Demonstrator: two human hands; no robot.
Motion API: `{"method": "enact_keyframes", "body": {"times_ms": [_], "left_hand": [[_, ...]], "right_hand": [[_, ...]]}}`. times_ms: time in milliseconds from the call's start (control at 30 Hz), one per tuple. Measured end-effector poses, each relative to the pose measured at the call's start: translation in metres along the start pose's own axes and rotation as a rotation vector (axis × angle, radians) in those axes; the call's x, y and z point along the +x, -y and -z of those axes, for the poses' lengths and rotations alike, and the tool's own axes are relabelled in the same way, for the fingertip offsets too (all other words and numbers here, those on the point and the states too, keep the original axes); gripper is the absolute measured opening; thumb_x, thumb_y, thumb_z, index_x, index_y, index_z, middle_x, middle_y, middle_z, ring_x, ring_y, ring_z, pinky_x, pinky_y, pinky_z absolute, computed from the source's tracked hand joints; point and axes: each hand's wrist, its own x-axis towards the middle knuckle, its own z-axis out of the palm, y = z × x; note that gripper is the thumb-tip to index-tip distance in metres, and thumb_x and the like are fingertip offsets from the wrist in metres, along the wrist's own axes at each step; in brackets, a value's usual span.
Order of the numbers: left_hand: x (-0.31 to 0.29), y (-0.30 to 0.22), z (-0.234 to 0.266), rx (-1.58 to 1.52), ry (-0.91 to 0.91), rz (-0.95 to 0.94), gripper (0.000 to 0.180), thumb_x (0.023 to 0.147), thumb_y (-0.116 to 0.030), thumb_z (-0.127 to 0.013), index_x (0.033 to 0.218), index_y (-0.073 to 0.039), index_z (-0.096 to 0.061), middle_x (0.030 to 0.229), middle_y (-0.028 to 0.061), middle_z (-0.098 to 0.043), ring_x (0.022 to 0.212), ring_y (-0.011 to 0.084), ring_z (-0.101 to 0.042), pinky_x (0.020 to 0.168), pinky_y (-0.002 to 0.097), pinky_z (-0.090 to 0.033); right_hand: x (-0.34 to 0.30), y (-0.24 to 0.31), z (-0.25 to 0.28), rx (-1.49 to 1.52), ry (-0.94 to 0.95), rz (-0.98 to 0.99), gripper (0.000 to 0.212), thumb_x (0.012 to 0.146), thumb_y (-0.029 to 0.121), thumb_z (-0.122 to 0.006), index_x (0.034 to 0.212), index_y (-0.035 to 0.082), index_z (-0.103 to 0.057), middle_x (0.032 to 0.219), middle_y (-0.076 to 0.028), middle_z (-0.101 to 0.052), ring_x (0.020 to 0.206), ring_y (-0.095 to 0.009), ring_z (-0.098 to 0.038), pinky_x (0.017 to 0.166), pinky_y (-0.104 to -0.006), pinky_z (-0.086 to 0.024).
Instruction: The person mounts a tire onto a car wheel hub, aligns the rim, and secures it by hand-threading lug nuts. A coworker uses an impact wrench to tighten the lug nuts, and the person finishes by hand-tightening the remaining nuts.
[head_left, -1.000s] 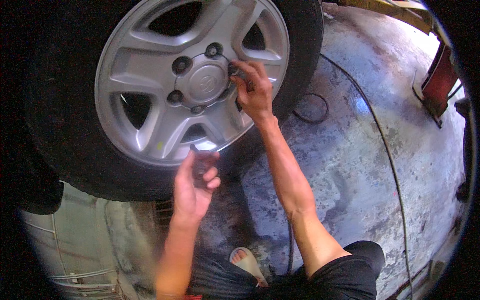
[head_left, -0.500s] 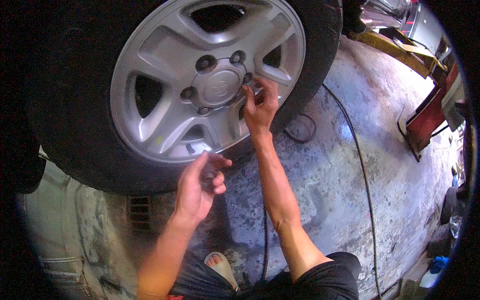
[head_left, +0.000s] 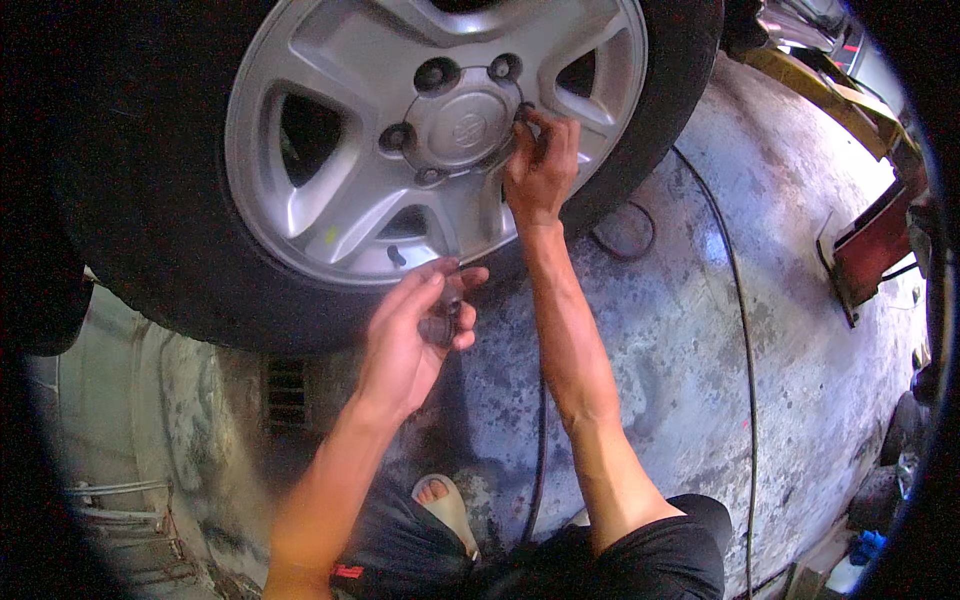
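Note:
A silver alloy wheel (head_left: 345, 60) in a black tyre (head_left: 150, 210) fills the upper left, with a round centre cap (head_left: 465, 125) ringed by lug holes. My right hand (head_left: 542, 180) reaches up to the hub's right side, its thumb and fingers pinched round a dark lug nut (head_left: 524, 110) at one hole. Below the rim, my left hand (head_left: 395, 335) is curled palm inward around dark lug nuts (head_left: 440, 328). Motion blur hides how many it holds. Dark pieces sit in other lug holes, such as the lug hole (head_left: 436, 75) at upper left.
A dark hose (head_left: 742, 300) runs along the stained concrete floor (head_left: 670, 360), with a loop (head_left: 630, 235) near the tyre. A red metal stand (head_left: 868, 255) and yellow beam (head_left: 815, 95) stand at right. A floor grate (head_left: 286, 392) lies below the tyre; my sandalled foot (head_left: 445, 510) is near.
The view has shifted, so the wheel appears higher and farther right. My right hand stays at the same lug hole. The left hand has turned slightly, showing more of the dark nuts.

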Motion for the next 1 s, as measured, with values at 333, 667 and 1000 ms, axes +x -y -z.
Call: {"method": "enact_keyframes", "body": {"times_ms": [333,667,1000], "left_hand": [[0.002,0.007,-0.002,0.012,0.027,-0.062,0.032,0.111,-0.029,-0.054,0.131,-0.005,-0.060,0.125,0.0154,-0.070,0.083,0.0146,-0.062,0.067,0.0290,-0.051],[-0.004,0.003,0.003,0.046,-0.043,-0.036,0.031,0.110,-0.022,-0.054,0.135,-0.004,-0.059,0.125,0.0167,-0.070,0.088,0.0159,-0.063,0.069,0.0295,-0.054],[-0.004,0.002,0.008,0.125,0.002,-0.053,0.030,0.109,-0.027,-0.060,0.132,-0.006,-0.061,0.121,0.0120,-0.070,0.083,0.0108,-0.058,0.067,0.0256,-0.052]], "right_hand": [[0.000,0.016,-0.001,-0.050,0.006,-0.188,0.016,0.094,0.008,-0.072,0.107,0.002,-0.065,0.101,-0.015,-0.059,0.078,-0.030,-0.060,0.068,-0.0410,-0.050],[0.006,0.006,0.006,0.003,0.015,-0.021,0.013,0.092,0.003,-0.074,0.104,0.000,-0.070,0.105,-0.013,-0.070,0.067,-0.018,-0.064,0.062,-0.0309,-0.051],[0.006,0.033,0.013,-0.058,0.056,-0.331,0.016,0.097,0.015,-0.072,0.103,0.002,-0.070,0.099,-0.014,-0.068,0.078,-0.032,-0.069,0.067,-0.0439,-0.053]]}}
